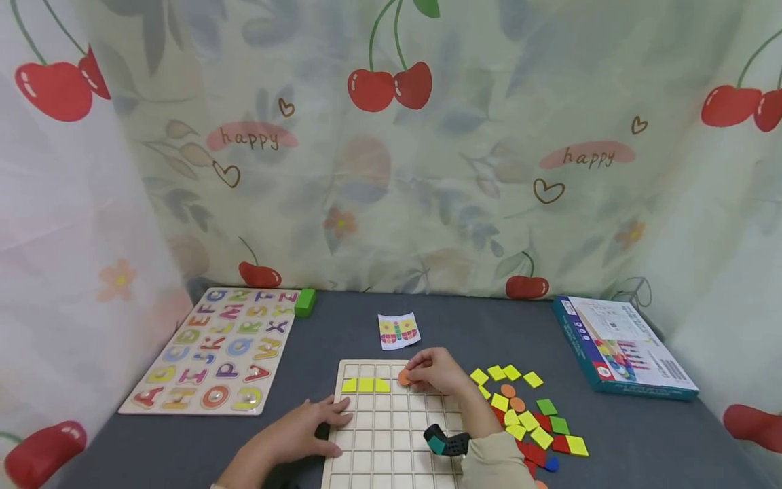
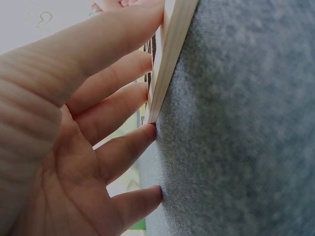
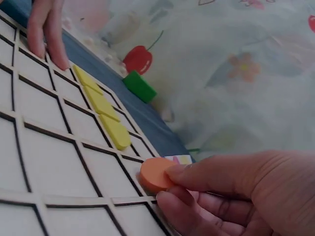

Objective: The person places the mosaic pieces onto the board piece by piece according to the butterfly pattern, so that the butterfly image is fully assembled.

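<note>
A wooden grid board (image 1: 382, 443) lies on the dark tabletop, with three yellow pieces (image 1: 365, 385) side by side in one row near its far edge. My right hand (image 1: 441, 371) pinches an orange disc (image 3: 154, 174) between thumb and fingers. The disc is tilted, right at a cell in line with the yellow pieces. My left hand (image 1: 307, 429) rests on the board's left edge with its fingers spread. In the left wrist view, the thumb and several fingertips (image 2: 142, 93) meet the board's side. Past the board's far edge lies a small butterfly pattern card (image 1: 399, 331).
Loose yellow, red, green, blue and orange pieces (image 1: 528, 420) lie scattered right of the board. An alphabet puzzle board (image 1: 210, 350) sits at the left, a green block (image 1: 305, 303) at its corner. A flat box (image 1: 623, 345) lies at the far right. A patterned curtain (image 1: 391, 170) hangs behind.
</note>
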`<state>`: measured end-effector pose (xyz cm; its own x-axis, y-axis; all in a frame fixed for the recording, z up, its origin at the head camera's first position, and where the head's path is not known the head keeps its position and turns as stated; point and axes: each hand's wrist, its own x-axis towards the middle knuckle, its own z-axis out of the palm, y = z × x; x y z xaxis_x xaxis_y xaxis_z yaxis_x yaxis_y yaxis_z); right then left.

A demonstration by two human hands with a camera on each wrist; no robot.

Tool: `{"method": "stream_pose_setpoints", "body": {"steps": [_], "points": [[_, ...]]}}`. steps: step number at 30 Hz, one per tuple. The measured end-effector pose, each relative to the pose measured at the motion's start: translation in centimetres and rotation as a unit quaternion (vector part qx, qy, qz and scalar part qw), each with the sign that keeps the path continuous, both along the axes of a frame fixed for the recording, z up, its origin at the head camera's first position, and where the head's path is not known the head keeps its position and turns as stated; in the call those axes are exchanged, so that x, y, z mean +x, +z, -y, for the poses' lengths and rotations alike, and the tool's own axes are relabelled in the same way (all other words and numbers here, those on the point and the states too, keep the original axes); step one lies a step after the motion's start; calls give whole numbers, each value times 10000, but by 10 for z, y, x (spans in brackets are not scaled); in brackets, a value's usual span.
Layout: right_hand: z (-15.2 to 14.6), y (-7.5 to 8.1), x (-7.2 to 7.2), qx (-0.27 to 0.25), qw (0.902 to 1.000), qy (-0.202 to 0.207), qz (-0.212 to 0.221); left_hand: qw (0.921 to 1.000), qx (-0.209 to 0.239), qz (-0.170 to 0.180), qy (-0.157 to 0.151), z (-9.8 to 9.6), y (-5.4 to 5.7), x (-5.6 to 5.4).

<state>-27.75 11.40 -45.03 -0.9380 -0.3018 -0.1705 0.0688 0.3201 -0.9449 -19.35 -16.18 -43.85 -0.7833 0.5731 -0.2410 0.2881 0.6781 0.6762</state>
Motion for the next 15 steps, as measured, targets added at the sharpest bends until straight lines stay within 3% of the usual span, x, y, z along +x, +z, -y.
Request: {"method": "stream_pose_setpoints", "body": {"steps": [6,15], "points": [[11,-7,5,223,9992,130,-309,9999,-85,50,62,-2,0,0],[14,-3,9,1125,9887,44,-986,9999,-103,20,46,-2,2,1]]}}
